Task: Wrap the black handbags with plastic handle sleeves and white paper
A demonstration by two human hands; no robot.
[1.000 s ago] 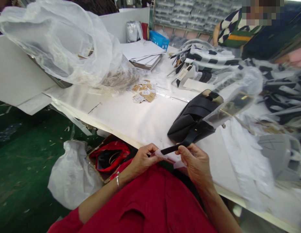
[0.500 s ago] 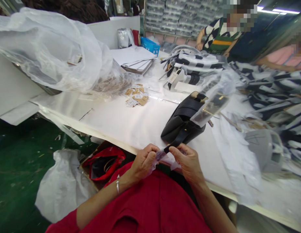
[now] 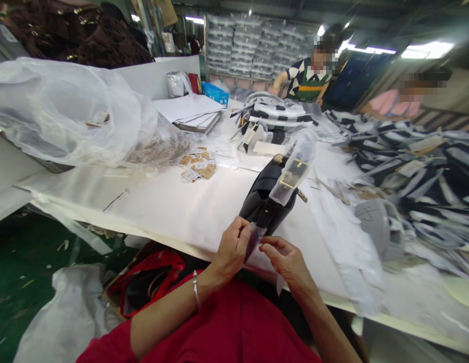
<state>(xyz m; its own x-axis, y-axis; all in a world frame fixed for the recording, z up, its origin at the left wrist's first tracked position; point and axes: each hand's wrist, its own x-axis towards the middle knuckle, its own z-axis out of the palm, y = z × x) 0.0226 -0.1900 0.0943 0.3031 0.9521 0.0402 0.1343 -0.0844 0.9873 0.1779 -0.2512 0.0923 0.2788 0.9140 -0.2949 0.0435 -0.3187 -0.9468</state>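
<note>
A black handbag (image 3: 253, 194) stands on the white table near its front edge. Its strap (image 3: 265, 214) runs down toward me, and clear plastic film (image 3: 256, 237) covers the lower end. My left hand (image 3: 232, 247) is closed around that wrapped strap end. Just to the right, my right hand (image 3: 287, 262) has thumb and fingers pinched together at the edge of the film, and a loose strip of it hangs below. Film also wraps the bag's gold buckle (image 3: 292, 174) on the far side.
Paper tags (image 3: 200, 165) lie in a small pile on the table (image 3: 162, 201). A large clear plastic bag (image 3: 68, 111) sits at left. Black-and-white bags (image 3: 426, 171) are heaped at right beside a grey form (image 3: 376, 227). Two people work across the table.
My left hand has moved up the strap, closer to the handbag. My right hand has come off the bare strap to the film's edge. The view has tilted upward and shifted right.
</note>
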